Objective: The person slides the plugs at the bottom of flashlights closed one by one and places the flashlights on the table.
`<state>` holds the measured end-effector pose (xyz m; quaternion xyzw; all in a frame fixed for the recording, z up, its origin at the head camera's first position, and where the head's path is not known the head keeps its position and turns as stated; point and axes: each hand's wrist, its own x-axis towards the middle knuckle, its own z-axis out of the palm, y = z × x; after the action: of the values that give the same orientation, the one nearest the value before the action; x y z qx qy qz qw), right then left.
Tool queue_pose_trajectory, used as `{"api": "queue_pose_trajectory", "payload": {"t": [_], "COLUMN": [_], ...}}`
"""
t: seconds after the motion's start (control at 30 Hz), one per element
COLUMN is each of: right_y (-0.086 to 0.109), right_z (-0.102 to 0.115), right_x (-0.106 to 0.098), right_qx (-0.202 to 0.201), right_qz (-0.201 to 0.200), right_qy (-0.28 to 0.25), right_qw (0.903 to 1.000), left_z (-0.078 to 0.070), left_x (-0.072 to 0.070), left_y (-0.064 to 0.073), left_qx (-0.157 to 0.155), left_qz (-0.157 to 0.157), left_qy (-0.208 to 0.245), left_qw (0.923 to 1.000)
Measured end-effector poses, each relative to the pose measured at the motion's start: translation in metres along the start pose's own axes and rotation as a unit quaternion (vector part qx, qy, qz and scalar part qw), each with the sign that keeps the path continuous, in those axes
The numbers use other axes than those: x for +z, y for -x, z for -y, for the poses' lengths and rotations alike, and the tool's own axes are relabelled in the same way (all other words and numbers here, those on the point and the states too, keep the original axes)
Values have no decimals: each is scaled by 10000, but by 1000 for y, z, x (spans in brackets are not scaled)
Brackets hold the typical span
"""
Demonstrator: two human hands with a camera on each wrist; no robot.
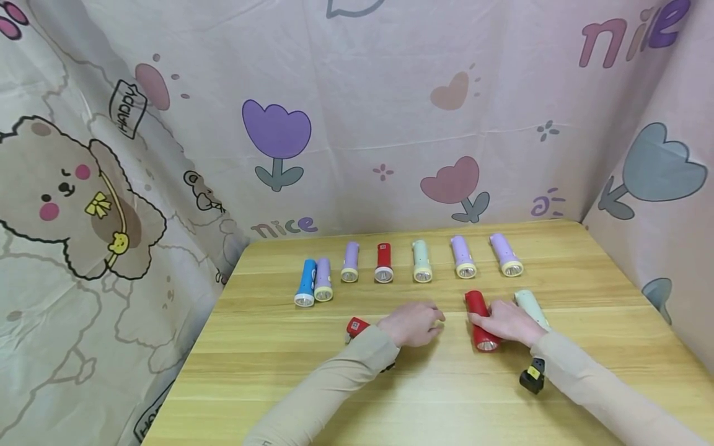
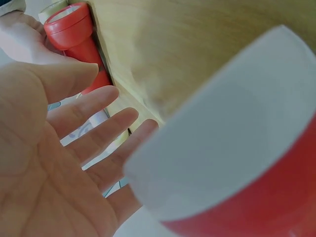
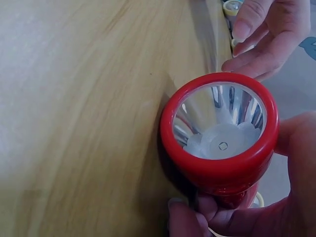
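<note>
My right hand (image 1: pixel 510 323) grips an all-red flashlight (image 1: pixel 476 305) on the right half of the table, its lens end toward me. Fingers and thumb wrap its body in the right wrist view, just behind the wide red rim (image 3: pixel 219 165). A mint flashlight (image 1: pixel 531 306) lies just right of that hand, partly hidden by it. My left hand (image 1: pixel 411 323) hovers over the middle with loosely spread fingers and nothing in them. Beneath the left forearm lies a red flashlight (image 1: pixel 357 327) with a white head (image 2: pixel 222 133), mostly covered by the sleeve in the head view.
Along the back lie a blue flashlight (image 1: pixel 306 280), purple flashlights (image 1: pixel 323 275), a red flashlight (image 1: pixel 383 255) with a white head and a mint flashlight (image 1: pixel 421 255). The wooden table (image 1: pixel 251 384) meets a printed curtain (image 1: pixel 357 124) behind. A black wrist camera (image 1: pixel 532 376) hangs beneath the right sleeve.
</note>
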<state>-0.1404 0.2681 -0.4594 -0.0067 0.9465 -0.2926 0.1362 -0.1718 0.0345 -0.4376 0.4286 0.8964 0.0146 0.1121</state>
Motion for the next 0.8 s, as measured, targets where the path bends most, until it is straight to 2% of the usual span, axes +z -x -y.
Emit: {"api": "queue_pose_trajectory", "payload": {"t": [0.43,0.6,0.7,0.8], "right_y": [-1,1,3,4], "right_z": [1,2,3,6], "right_x": [-2,-3,-6,-10], "right_qx": [-11,-93,-119,-201], "right_qz": [26,-67,-155,-508], "right_qy": [43,125,265,495], "right_qw": [10000,9999,9995,9973], "left_z": [0,3,7,13], "left_x": [2,-2,-7,-13], "left_y": [2,4,8,12], "left_qx": [-29,-133,-265,-368], "left_qz": [10,91,80,-26], "left_qy": [-43,141,295,344], "left_qw": [10000,9998,9992,9987]}}
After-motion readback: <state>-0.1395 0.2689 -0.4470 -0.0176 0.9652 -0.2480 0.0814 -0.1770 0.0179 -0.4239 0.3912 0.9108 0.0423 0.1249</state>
